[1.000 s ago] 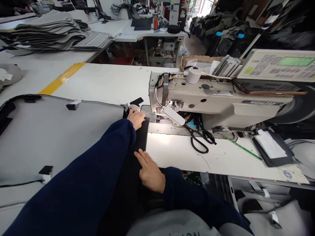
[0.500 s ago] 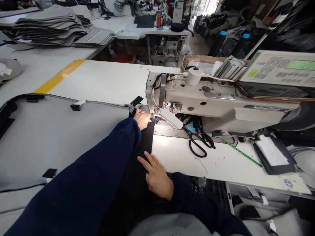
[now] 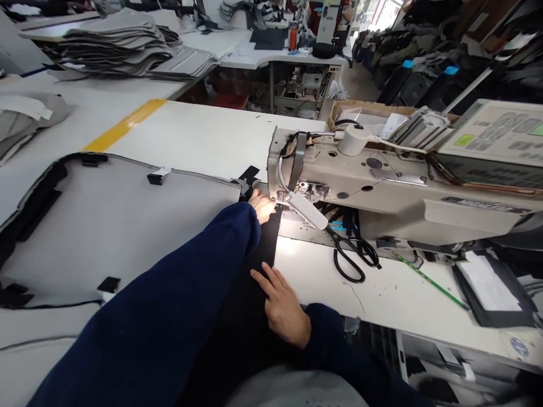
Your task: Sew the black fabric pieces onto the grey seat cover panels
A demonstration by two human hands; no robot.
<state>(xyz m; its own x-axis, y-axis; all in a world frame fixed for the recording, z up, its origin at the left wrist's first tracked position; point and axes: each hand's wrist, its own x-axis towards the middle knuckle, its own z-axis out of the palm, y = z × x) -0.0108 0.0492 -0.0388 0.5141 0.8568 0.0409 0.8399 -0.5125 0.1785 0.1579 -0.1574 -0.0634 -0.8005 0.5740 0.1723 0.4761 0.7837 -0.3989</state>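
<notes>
Black fabric (image 3: 268, 240) runs up along the table edge to the needle area of a beige sewing machine (image 3: 394, 186). My left hand (image 3: 262, 207) is beside the presser foot, its bent fingers closed together on the fabric; the fingertips are partly hidden. Lower down, my right hand (image 3: 285, 308) lies on the fabric, fingers stretched out and apart. A large grey panel (image 3: 139, 220) with dark edging and black tabs spreads to the left. Black-handled scissors (image 3: 354, 257) rest on the table just right of the needle area, under a white lamp (image 3: 308, 210).
Yellow tape (image 3: 125, 125) crosses the white table (image 3: 212, 127). Stacked grey panels (image 3: 119, 45) sit at the back left. A green stick (image 3: 432, 281) and a dark pad with white paper (image 3: 492, 282) lie at right. A control panel (image 3: 492, 133) stands above the machine.
The whole view has shifted, so the scene sits further right. Both hands remain in nearly the same places on the black fabric, the left one still beside the presser foot.
</notes>
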